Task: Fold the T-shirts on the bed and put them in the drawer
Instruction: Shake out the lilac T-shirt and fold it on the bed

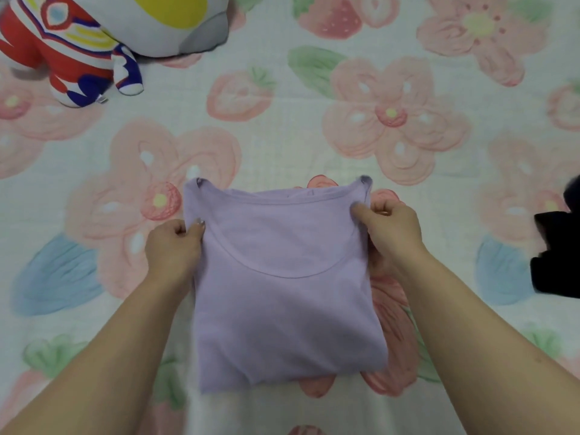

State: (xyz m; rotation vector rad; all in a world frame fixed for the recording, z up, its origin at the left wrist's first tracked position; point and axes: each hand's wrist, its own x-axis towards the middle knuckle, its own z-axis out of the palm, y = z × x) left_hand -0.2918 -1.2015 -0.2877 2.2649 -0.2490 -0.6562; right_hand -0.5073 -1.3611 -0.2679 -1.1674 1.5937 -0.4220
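A lilac T-shirt is in the lower middle of the view, at about 6 o'clock from the centre. It is folded to a narrow rectangle, with its sides turned under. The round neckline is facing up and points to 12 o'clock, and the hem is toward the person.

The left hand is at 9 o'clock of the shirt. Its fingers are curled, and the thumb lies on top of the cloth, so it pinches the left edge just below the shoulder. The right hand is at 3 o'clock of the shirt, a little higher. It pinches the right edge near the shoulder in the same way, thumb on top and the other fingers curled at the edge. The two upper corners of the shirt stand a little up above the hands. I cannot tell if the whole shirt rests on the bed or if its upper part is lifted.

The bed has a pale quilt with pink flowers and strawberries. At 10 o'clock of the view lies a red, white and blue plush toy, and a grey and yellow cushion touches it. At 3 o'clock, at the picture's edge, is a black cloth, well apart from the shirt.
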